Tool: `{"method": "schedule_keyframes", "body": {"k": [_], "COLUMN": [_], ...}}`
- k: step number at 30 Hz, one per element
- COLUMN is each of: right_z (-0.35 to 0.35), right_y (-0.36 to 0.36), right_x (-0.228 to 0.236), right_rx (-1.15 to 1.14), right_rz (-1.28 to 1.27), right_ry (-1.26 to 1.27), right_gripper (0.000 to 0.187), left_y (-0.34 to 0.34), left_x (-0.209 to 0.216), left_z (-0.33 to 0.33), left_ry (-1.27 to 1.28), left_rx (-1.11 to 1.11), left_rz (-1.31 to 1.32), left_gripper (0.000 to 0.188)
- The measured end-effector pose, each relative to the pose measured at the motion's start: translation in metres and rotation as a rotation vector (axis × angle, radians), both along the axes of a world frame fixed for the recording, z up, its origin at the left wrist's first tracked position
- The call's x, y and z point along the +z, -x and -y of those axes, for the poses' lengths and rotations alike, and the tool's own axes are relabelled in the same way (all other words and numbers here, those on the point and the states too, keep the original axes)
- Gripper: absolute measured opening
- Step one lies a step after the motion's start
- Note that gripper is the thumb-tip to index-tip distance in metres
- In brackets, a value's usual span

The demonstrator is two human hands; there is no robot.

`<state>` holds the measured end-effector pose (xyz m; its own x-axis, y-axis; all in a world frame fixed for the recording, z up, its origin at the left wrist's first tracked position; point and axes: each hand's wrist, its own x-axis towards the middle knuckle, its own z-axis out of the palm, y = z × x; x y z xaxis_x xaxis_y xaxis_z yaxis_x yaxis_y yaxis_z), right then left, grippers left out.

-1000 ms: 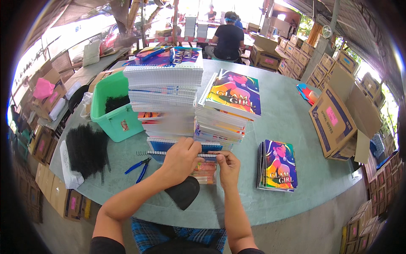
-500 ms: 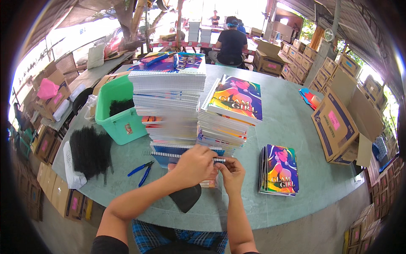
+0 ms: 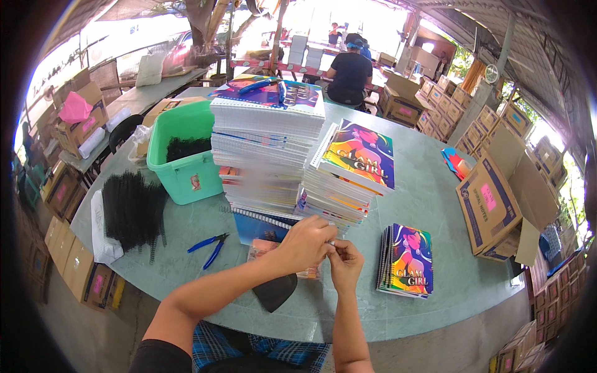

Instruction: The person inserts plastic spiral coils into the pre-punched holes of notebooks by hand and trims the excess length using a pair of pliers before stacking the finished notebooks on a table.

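A blue-covered notebook (image 3: 250, 229) stands tilted against the tall stack, a dark spiral coil (image 3: 268, 217) running along its upper edge. My left hand (image 3: 309, 244) is closed at the notebook's right end, fingers bent over the edge. My right hand (image 3: 346, 266) pinches at the same corner, its fingertips meeting those of the left. What lies between the fingertips is mostly hidden, apart from a small pale bit. Below the left wrist are an orange-pink printed cover (image 3: 261, 248) and a black flat piece (image 3: 275, 292). Blue-handled pliers (image 3: 211, 248) lie open to the left.
A tall notebook stack (image 3: 267, 133) bears another blue-handled tool (image 3: 261, 86). Beside it is a shorter stack (image 3: 357, 155). Bound notebooks (image 3: 407, 261) lie right. A green bin (image 3: 193, 183) and a pile of black coils (image 3: 134, 211) are left; an open carton (image 3: 491, 205) stands right.
The view has shifted a little. The blue notebook leans differently, and the coil end that stuck out at its left no longer shows. Both hands remain at the right corner, fingertips closer together.
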<state>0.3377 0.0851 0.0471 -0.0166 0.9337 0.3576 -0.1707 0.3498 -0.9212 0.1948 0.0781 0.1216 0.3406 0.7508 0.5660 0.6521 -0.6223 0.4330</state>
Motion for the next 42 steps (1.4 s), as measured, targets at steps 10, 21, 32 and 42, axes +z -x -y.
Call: {"method": "schedule_keyframes", "body": {"k": [10, 21, 32, 42], "right_z": [0.000, 0.013, -0.035, -0.033], "right_y": [-0.031, 0.122, 0.144, 0.141], "right_x": [0.012, 0.104, 0.100, 0.100], "right_rx": [0.021, 0.285, 0.653, 0.712], "right_rz": [0.173, 1.113, 0.691, 0.809], "right_ry": [0.033, -0.532, -0.092, -0.308], "right_gripper": [0.014, 0.022, 0.028, 0.031], "left_y": [0.129, 0.179, 0.148, 0.150], "left_x": [-0.073, -0.139, -0.029, -0.030], "left_z": [0.085, 0.105, 0.096, 0.073], "left_ry": [-0.183, 0.312, 0.791, 0.588], "left_rx": [0.348, 0.665, 0.260, 0.462], "left_rz": [-0.162, -0.146, 0.672, 0.200], "left_gripper": [0.055, 0.052, 0.037, 0.033]}}
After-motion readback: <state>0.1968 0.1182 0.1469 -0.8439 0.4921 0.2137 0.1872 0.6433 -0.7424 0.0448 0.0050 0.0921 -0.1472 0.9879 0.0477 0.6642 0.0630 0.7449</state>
